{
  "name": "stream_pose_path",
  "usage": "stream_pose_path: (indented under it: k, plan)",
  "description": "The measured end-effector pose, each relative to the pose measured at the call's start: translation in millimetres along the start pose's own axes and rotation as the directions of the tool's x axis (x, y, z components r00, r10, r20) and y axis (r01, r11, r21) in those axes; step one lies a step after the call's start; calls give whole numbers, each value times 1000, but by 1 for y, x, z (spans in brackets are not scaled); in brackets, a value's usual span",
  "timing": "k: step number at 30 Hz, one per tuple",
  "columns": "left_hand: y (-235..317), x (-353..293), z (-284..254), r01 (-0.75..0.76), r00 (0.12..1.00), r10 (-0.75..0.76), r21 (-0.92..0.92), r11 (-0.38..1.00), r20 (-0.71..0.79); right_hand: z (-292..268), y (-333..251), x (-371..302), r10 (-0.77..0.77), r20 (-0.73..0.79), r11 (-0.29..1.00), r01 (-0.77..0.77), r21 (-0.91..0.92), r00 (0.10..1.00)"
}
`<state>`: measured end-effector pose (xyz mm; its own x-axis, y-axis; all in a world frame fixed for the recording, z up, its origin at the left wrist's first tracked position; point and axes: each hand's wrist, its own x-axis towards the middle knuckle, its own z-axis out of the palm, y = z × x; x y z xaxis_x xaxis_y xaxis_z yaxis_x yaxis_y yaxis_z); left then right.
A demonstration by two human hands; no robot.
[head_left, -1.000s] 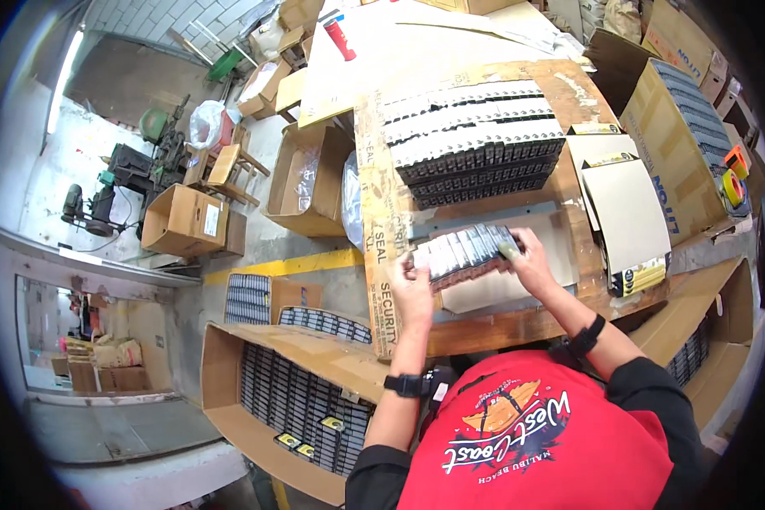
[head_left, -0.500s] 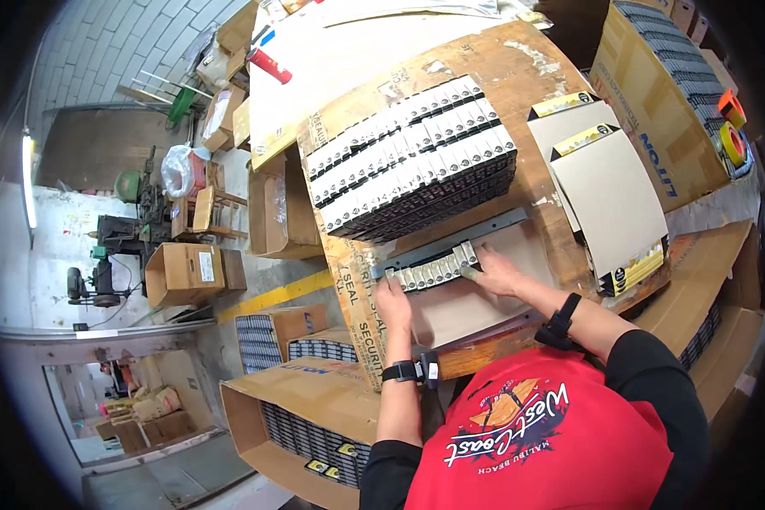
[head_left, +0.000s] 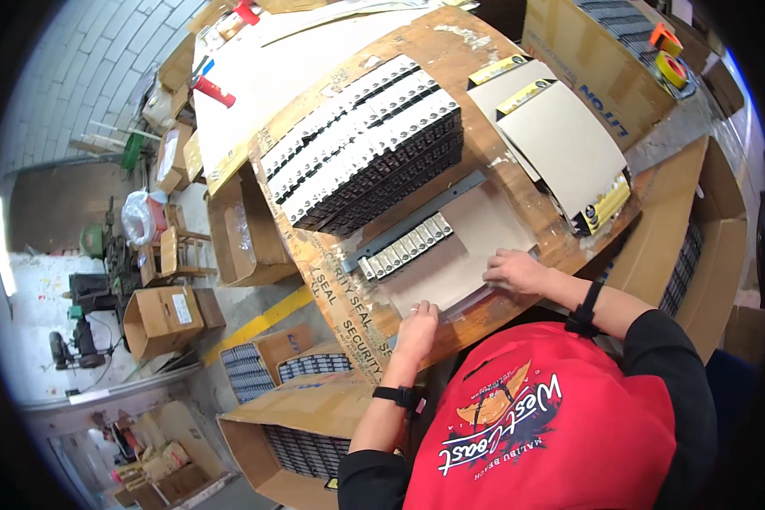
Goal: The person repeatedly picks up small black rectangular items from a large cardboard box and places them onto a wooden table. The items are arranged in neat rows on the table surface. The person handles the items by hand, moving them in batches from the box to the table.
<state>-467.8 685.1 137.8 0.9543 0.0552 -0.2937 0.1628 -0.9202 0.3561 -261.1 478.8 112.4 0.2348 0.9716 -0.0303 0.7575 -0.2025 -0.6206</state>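
A row of silvery metal pieces point(head_left: 406, 246) lies on a flat grey-brown cardboard sheet point(head_left: 476, 223), along a grey metal bar point(head_left: 416, 219). Neither hand touches the row. My left hand point(head_left: 418, 331) is at the sheet's near left edge, fingers bent and closed on it. At the near right part of the sheet, my right hand point(head_left: 516, 270) has its fingers curled over the edge. The thumbs are partly hidden. Beyond the bar stands a large block of stacked rows point(head_left: 365, 149), white and silvery on top with black sides.
Folded cardboard sleeves point(head_left: 561, 127) with yellow ends lie to the right on the wooden table point(head_left: 476, 85). Open cartons of packed pieces stand near left point(head_left: 314, 408) and right point(head_left: 680, 246). A red cylinder point(head_left: 213, 91) lies far left; tape rolls point(head_left: 671, 68) top a tall carton.
Both hands have let go of the metal row and drawn back to the sheet's near edge. The row now lies flat beside the bar. The whole view has shifted and turned slightly.
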Motion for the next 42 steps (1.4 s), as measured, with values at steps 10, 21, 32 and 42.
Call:
stream_pose_path:
  k: [10, 21, 32, 42]
  plan:
    - [-22, 10, 19, 62, 997, -55, -131, 989, 54, 49, 19, 19, 148, 8, 989, -148, -16, 989]
    - [106, 99, -95, 99, 991, -65, -320, 942, 114, -144, -59, -129, 106, -264, 994, -92, 67, 959]
    - [575, 258, -22, -574, 640, 741, -516, 636, 202, -207, 178, -550, 880, -307, -147, -822, 550, -362]
    - [715, 434, 178, -433, 839, 405, -5, 901, 363, -174, 342, -571, 842, -350, -396, -911, 116, -410]
